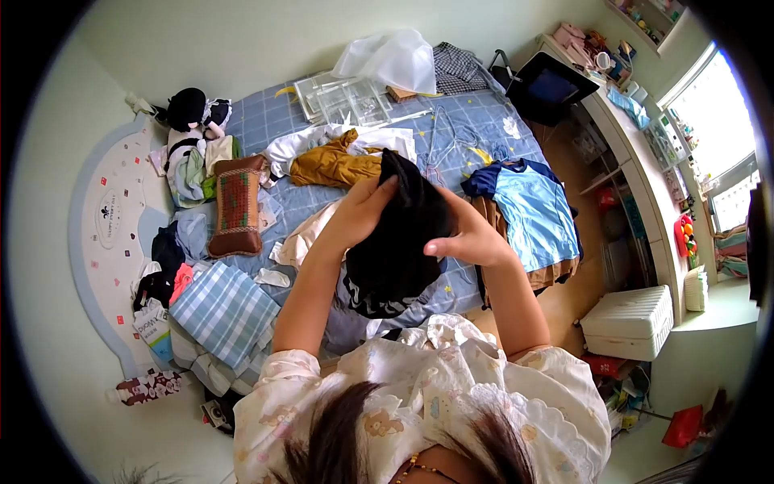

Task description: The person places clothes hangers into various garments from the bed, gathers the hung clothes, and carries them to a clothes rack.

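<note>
A black garment is bunched up in front of my chest, above the bed, with whitish marks along its lower edge. My left hand is closed on its upper left side, fingertips partly hidden by the cloth. At the garment's right side, my right hand grips it with the thumb in front and the fingers behind. A mustard-yellow garment lies just beyond my left hand. Right of my right hand, a light-blue shirt with navy sleeves lies flat on top of brown cloth.
Clear plastic frames and a translucent bag lie at the bed's far side. A brown pillow, a blue checked cloth and piled clothes are on the left. A white suitcase stands on the floor, right, below a long desk.
</note>
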Demonstrator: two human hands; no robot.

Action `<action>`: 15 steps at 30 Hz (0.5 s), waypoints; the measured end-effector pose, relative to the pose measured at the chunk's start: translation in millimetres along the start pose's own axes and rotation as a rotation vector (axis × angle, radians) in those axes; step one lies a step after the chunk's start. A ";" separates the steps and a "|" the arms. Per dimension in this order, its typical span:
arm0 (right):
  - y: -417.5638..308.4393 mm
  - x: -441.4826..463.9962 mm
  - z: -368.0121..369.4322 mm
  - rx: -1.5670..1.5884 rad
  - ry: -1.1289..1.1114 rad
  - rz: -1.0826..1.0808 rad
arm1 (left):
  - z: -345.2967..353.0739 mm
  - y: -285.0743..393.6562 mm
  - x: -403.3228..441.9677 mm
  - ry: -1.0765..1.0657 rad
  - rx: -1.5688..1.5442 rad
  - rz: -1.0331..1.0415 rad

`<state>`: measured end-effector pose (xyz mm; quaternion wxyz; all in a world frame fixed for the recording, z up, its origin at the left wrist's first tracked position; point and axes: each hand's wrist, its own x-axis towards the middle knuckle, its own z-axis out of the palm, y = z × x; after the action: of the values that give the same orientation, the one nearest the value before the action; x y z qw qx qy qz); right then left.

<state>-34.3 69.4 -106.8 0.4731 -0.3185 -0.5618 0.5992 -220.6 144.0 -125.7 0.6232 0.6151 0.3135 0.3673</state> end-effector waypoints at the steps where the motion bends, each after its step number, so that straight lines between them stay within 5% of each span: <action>1: -2.9 1.1 2.3 -0.002 0.039 0.001 | -3.0 1.4 3.7 0.036 0.067 0.004; 8: -13.4 20.2 0.5 -0.475 0.430 -0.101 | 0.8 34.3 3.4 0.220 0.376 0.289; 12: -44.3 20.9 -8.6 -0.498 0.596 -0.214 | -16.6 45.0 -7.7 0.096 0.526 0.460; 15: -65.2 22.8 -14.8 -0.576 0.705 -0.408 | -12.8 68.2 -12.1 0.095 0.810 0.345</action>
<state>-15.1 90.8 -42.3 0.6346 -0.5032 -0.5612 0.1707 -242.8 138.8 -59.1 0.2464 0.8355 0.3531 0.3413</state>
